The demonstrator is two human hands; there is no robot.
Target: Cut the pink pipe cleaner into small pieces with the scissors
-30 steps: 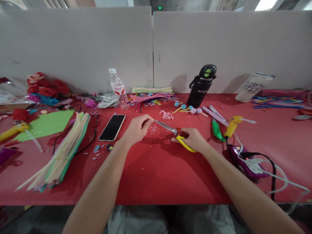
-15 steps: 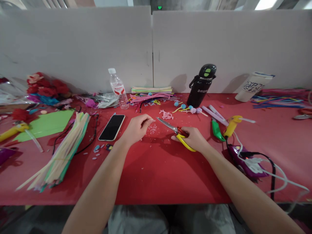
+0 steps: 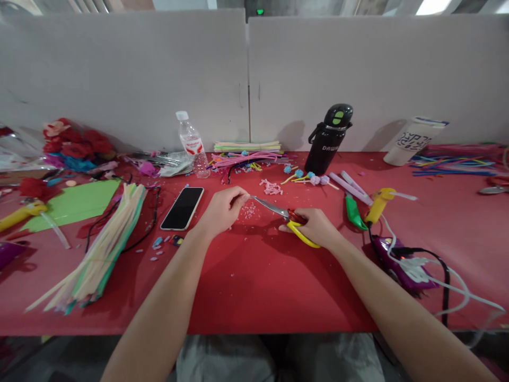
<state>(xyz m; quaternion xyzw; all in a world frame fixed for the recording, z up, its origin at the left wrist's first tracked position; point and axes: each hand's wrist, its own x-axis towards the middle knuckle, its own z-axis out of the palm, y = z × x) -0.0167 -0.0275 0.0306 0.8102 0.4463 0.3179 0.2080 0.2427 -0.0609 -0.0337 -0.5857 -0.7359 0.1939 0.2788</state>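
Note:
My right hand grips a pair of scissors with yellow and red handles. Their blades point left and look closed or nearly so. The tips meet the fingertips of my left hand, whose thumb and forefinger are pinched on a tiny pale pink piece, mostly hidden now. Below the blades, fine pink clippings are scattered over the red table covering. Just behind the scissors lies a small heap of short pink fuzzy pieces.
Left of my arm are a phone and a bundle of pale fuzzy stems. A plastic bottle and a black flask stand at the back. On the right lie a yellow glue gun and a purple power strip with cables.
The scissors' tips have moved slightly left and down to my left fingertips, and the blades appear closer together. My left hand has stayed in place.

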